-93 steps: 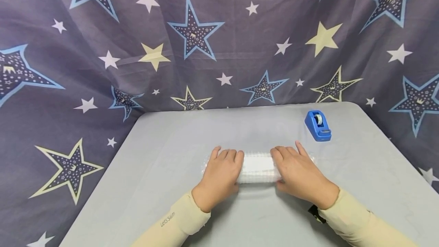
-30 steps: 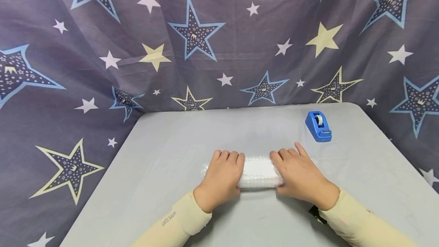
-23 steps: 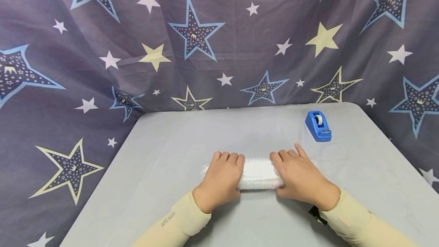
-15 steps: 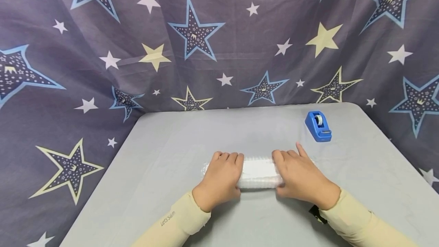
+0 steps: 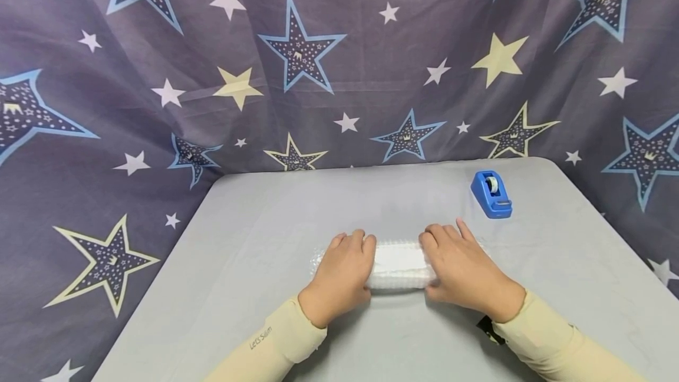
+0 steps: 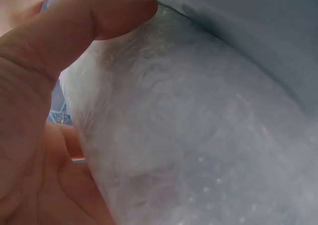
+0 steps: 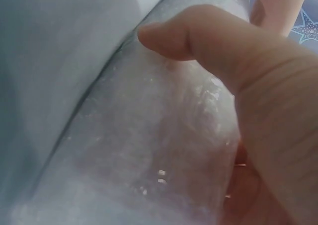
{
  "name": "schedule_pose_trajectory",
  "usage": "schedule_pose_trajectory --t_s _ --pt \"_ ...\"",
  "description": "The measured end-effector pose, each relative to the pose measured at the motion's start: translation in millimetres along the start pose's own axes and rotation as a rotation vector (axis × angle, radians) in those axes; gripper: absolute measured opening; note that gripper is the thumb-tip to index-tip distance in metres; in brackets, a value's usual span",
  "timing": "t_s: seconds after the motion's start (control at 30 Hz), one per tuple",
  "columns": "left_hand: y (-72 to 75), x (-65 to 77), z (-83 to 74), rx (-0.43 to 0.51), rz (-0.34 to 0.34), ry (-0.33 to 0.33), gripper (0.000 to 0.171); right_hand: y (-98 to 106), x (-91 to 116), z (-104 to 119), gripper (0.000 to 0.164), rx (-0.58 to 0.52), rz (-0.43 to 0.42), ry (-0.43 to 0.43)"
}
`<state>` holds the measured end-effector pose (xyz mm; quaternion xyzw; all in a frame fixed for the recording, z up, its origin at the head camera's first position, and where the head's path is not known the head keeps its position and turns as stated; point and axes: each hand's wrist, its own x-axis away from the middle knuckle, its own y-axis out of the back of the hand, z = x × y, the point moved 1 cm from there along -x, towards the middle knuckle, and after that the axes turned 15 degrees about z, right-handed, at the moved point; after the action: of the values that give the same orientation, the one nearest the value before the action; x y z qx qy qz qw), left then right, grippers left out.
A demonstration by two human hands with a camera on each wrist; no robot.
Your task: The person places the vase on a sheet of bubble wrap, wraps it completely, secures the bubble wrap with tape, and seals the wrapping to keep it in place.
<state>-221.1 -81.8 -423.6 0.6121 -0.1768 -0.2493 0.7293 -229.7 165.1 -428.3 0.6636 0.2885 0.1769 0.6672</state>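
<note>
Though apart, left hand and right hand with grips round one bubble-wrap roll, tape dispenser beyond.

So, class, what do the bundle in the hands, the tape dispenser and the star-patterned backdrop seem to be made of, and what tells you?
Bundle: clear, shiny plastic outside, probably bubble wrap, given its bumpy texture and glints; what lies inside can't be told.
Tape dispenser: likely hard plastic, smooth and evenly blue.
Backdrop: probably printed fabric, fairly matte, with soft folds and creases.

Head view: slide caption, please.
Left hand and right hand hold a bubble-wrapped bundle on a gray table, blue tape dispenser beyond.
</note>
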Motion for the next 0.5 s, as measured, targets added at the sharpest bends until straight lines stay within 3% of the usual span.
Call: schedule_pose_trajectory --t_s 0.5 --pt "4.0 -0.3 0.1 -0.027 -0.043 0.029 0.059 0.9 -3.0 -2.3 0.086 0.008 -0.017 0.009"
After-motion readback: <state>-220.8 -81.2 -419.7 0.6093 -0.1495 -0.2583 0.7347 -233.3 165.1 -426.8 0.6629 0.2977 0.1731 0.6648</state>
